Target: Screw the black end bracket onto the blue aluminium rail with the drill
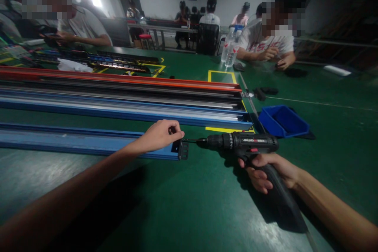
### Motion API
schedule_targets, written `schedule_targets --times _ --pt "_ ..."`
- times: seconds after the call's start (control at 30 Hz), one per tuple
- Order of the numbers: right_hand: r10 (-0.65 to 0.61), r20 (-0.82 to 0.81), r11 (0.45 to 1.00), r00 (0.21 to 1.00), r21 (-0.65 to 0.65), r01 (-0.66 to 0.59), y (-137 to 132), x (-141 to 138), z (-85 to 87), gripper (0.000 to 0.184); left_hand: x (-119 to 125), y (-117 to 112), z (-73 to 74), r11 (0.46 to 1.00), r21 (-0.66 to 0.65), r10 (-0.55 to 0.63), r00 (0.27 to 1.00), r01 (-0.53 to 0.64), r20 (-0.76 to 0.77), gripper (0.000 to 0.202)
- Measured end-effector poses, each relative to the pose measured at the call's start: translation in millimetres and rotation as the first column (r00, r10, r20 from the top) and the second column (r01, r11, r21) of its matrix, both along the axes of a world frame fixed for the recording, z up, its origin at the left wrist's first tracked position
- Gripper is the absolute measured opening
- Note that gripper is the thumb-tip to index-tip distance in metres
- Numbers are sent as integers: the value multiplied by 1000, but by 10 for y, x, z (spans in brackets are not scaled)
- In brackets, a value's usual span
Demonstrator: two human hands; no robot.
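Note:
My right hand (264, 171) is wrapped round the grip of a black cordless drill (251, 141), which points left. Its long thin bit (191, 140) reaches the black end cap (183, 151) on a blue metal channel (88, 141). My left hand (163, 133) lies over the end of that channel, thumb and forefinger curled together near the cap and the bit's tip. Whatever those fingers may hold is too small or hidden to make out. The channel lies lengthwise on the green table (206, 204), running out of view to the left.
Beyond lie more long channels, blue (147, 112), black and orange (147, 80). A blue bin (283, 121) stands behind the drill. Water bottles (230, 49) are farther back. Co-workers sit across the table, one at the right (265, 43), another at the left (85, 27).

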State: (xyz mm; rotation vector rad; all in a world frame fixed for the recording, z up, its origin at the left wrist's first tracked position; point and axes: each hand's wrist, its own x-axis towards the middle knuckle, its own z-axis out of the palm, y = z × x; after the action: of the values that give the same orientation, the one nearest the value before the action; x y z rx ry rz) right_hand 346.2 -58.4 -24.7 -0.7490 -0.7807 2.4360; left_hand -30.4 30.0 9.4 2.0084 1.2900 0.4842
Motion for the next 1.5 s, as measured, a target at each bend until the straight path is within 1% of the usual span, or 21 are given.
schedule_targets --times 0.27,0.4,0.7,0.9,1.07,1.33,1.5 --pt "-12 17 1000 1000 -26 12 -6 -22 32 25 -16 5 -33 1000 19 -3 1000 3 -7 28" --pt "-16 32 1000 999 -17 17 -15 -17 31 27 -22 14 -34 999 25 -22 1000 22 1 28" --pt "-17 62 1000 998 -14 18 -21 -43 78 24 -3 11 -28 1000 21 -8 1000 8 -10 28" --pt "-40 47 999 998 -9 41 -22 -28 38 27 -10 -8 -4 999 42 -11 1000 12 -23 27" --pt "-40 51 999 998 -19 41 -22 -19 19 26 2 -16 19 1000 28 -9 1000 9 -18 27" --pt "-14 48 999 999 -45 16 -21 -23 53 22 -11 4 -4 999 22 -36 999 36 8 27" --pt "-20 42 999 999 -35 22 -19 -20 30 21 -18 8 -15 999 20 -36 999 36 31 29"
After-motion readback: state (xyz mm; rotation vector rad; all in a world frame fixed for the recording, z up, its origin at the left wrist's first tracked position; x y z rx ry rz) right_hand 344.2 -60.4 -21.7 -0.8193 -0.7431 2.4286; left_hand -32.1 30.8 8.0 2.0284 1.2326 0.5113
